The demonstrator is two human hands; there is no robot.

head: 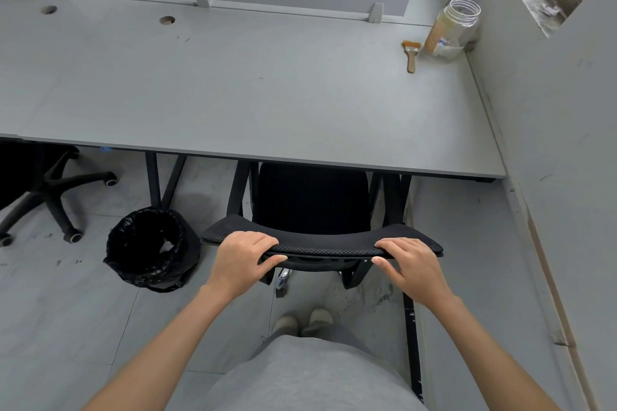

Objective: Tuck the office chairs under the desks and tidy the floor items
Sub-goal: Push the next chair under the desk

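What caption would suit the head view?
Both hands grip the chair backrest, seat partly under the desk.

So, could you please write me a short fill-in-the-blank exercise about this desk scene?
1. Both hands, the left hand and the right hand, grip the top of the chair's ____.
2. The bin on the floor is lined with a ____ bag.
3. The brush lies on the desk beside a clear ____.

Missing words: backrest; black; jar
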